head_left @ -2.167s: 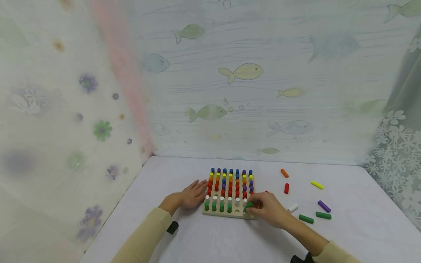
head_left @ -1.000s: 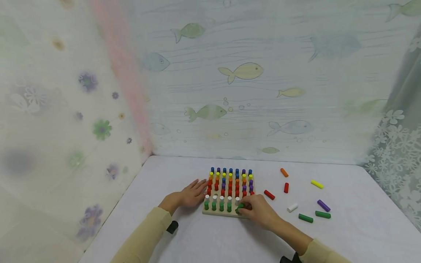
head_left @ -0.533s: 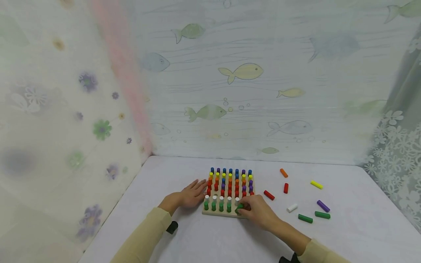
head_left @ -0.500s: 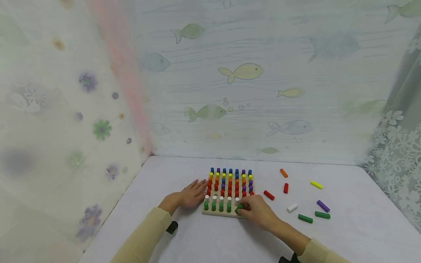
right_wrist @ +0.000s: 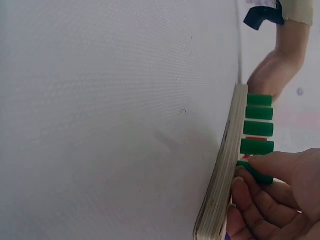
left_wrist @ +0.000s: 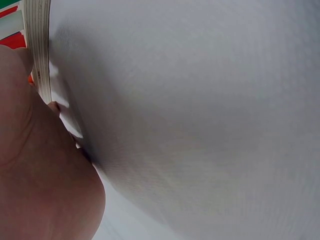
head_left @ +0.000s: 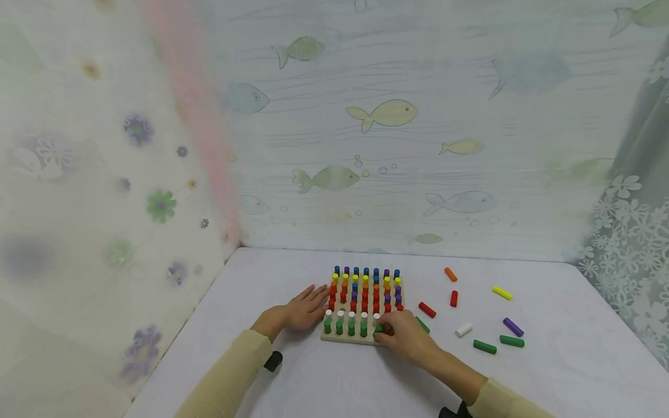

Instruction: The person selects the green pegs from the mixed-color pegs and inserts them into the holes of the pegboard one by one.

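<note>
A wooden pegboard (head_left: 345, 340) stands on the table, with upright pegs in blue, yellow, orange, red, purple, white and green. My right hand (head_left: 410, 337) is at its front right, pinching a green peg (right_wrist: 260, 175) between thumb and fingers. This peg leans in the front row, to the right of several upright green pegs (right_wrist: 257, 129); its lower end is partly hidden by fingers. Beside the right hand's knuckles a green peg (head_left: 422, 324) shows. My left hand (head_left: 300, 310) lies with extended fingers against the board's left side.
To the right lie loose pegs: red (head_left: 427, 309), another red (head_left: 454, 298), orange (head_left: 450, 274), yellow (head_left: 502, 293), purple (head_left: 513, 327), white (head_left: 463, 330), green (head_left: 485, 346) and another green (head_left: 511, 341). A patterned cloth wall (head_left: 387, 174) rises behind the table.
The right hand has moved left along the front row with the green peg, then shifted only slightly. A green peg now shows beside its knuckles. The left hand stays in place.
</note>
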Available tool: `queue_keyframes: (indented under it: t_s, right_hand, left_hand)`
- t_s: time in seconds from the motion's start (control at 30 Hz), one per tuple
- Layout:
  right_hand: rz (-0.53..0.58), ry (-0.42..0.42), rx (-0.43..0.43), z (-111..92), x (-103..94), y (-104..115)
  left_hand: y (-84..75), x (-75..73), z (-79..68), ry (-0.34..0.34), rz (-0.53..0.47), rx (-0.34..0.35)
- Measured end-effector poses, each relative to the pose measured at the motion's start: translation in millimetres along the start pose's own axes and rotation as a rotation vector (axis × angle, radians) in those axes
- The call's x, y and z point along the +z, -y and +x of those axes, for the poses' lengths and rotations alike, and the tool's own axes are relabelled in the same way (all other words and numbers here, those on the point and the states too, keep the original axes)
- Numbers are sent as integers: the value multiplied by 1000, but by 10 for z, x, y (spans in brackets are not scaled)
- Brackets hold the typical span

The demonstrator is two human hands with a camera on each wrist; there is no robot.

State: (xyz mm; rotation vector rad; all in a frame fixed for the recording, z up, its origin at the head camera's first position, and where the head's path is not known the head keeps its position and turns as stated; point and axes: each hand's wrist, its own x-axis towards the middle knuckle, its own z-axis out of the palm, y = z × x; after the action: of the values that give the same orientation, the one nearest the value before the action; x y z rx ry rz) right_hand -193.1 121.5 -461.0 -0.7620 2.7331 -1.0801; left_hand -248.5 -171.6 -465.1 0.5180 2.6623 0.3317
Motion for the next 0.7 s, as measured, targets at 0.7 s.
queue_keyframes:
  t_s: [0.7]
  right_hand:
    - [-21, 0, 24, -95, -137, 90]
  left_hand:
    - [-14, -28, -22, 3, -13, 6]
